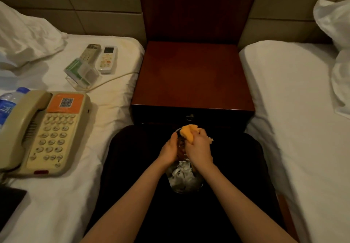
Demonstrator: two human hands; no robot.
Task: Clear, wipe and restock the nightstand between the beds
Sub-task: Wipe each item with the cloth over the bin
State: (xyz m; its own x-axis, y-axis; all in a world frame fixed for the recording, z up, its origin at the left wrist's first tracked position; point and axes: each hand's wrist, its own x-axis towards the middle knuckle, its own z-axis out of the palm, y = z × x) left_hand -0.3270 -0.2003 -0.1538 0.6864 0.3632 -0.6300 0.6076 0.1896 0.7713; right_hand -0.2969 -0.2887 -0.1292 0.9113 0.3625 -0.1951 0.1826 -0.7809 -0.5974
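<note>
1. Plainly, in the head view, the only one we have, the nightstand [191,76] stands between the two beds with nothing on its reddish top and its drawer closed.
2. We take the things on the left bed [117,119] to be its contents. They are the phone [43,131], its cord [113,79] trailing back toward the nightstand, two remotes [98,56] side by side, a clear card holder [81,74] just in front of them, and a water bottle [9,102] behind the phone.
3. Our hands are low, in front of the drawer and above a bin [189,190] holding crumpled white paper.
4. The right hand [198,148] is curled tight round an orange cloth [187,132], which bulges out above the knuckles. A white scrap shows at the hand's far side, and we cannot tell what it is.
5. The left hand [169,149] is cupped round a glass piece [180,144] held between the two hands. It is too dark and small for us to name, and the cloth seems pressed against it.
6. We judge the clearing done, since the top is bare. Whether the top has been wiped we cannot tell, as no streaks or damp show.
7. Left to do, as we read it: finish this piece, wipe the top if needed, then set the phone, remotes, holder and bottle back.
</note>
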